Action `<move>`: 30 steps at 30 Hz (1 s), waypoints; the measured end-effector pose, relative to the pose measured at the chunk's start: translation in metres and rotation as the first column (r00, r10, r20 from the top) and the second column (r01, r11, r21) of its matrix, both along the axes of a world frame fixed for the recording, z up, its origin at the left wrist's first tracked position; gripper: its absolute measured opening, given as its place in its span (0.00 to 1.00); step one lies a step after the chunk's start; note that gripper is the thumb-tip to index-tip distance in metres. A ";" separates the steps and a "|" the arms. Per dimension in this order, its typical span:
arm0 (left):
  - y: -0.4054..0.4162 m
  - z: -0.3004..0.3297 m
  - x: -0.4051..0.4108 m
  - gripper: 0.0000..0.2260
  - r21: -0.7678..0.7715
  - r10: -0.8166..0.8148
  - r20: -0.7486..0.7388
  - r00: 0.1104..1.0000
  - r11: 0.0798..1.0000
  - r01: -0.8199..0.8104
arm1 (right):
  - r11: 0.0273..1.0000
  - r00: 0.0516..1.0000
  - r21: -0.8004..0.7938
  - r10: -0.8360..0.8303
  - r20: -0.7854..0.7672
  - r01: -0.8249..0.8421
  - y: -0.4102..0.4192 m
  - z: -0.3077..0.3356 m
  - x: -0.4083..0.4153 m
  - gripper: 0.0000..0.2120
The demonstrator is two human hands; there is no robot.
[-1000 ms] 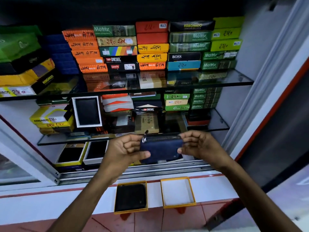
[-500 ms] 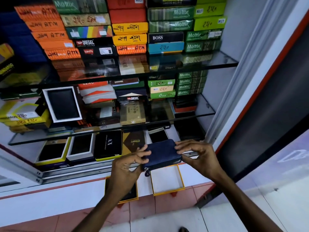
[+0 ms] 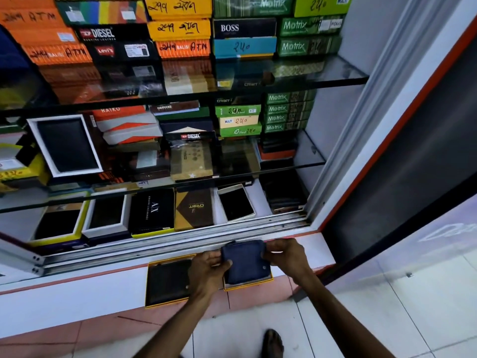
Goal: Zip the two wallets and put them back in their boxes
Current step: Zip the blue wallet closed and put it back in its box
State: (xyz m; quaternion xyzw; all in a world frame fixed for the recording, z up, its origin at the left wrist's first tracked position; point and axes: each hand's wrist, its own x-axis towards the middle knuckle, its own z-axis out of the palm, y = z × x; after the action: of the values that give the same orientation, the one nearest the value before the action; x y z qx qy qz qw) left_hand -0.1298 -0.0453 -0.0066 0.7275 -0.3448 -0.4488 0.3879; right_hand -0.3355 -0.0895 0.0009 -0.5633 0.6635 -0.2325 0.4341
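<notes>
Boxing step: my left hand and right hand pinch the blue wallet over the right yellow-rimmed box; next, press flat, release.

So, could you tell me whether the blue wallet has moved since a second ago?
Yes. The blue wallet has come down from in front of the shelves into the right yellow-rimmed box on the ledge.

Both hands and the blue wallet covered the right yellow box. The left box, just beside it, was filled by a black wallet. The bench lay bare leftward; the sliding track ran close behind.
</notes>
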 end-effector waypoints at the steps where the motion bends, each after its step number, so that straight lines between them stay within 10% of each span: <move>1: 0.000 -0.005 -0.001 0.15 0.019 -0.034 0.033 0.999 0.999 0.033 | 1.000 0.997 0.004 0.030 -0.069 -0.030 0.000 -0.003 0.002 0.05; 8: 0.000 -0.006 -0.010 0.15 0.149 -0.236 0.184 0.954 0.966 0.210 | 0.989 0.990 0.134 -0.047 -0.135 0.065 -0.004 -0.020 0.007 0.20; 14: -0.002 0.008 -0.006 0.06 0.221 -0.135 0.086 0.987 0.969 0.114 | 0.984 0.998 0.176 -0.029 -0.048 0.037 -0.002 -0.005 0.007 0.04; 21: -0.005 0.084 0.022 0.10 -0.123 -0.040 0.029 0.999 0.991 0.043 | 0.992 0.918 0.069 -0.126 0.376 0.107 -0.011 0.083 0.004 0.05; 30: -0.052 0.182 0.052 0.16 -0.460 0.021 0.011 1.000 0.888 -0.013 | 0.975 0.855 -0.175 -0.027 0.517 0.136 -0.060 0.189 0.033 0.09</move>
State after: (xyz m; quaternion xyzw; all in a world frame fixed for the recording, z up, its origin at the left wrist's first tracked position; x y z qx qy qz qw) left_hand -0.0776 -0.0972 0.1759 0.6216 -0.4378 -0.3453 0.5502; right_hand -0.3028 -0.1497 0.1899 -0.4942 0.5201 -0.4589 0.5240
